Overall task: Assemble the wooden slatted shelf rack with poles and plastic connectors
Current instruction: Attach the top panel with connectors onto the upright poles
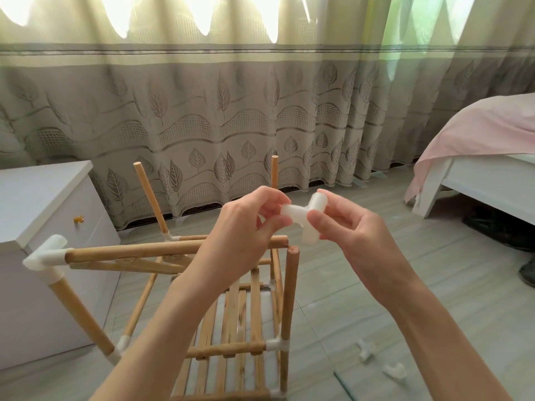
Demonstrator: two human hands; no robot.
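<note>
A white plastic three-way connector [304, 215] is held in the air between both hands. My left hand [246, 230] pinches its left arm, and my right hand [344, 227] pinches its right side. Below them stands the part-built wooden rack [231, 328] with a slatted shelf near the floor. A horizontal pole [139, 251] runs from a white corner connector [46, 256] at the left to a bare end under my left hand. An upright pole [289, 299] with a bare top stands just below the held connector. Two more poles [150, 195] rise at the back.
A white bedside cabinet [43, 204] stands at the left against the rack. Patterned curtains [260, 111] hang behind. A bed with a pink sheet [477, 131] is at the right. Loose white connectors [366, 350] lie on the tiled floor at lower right.
</note>
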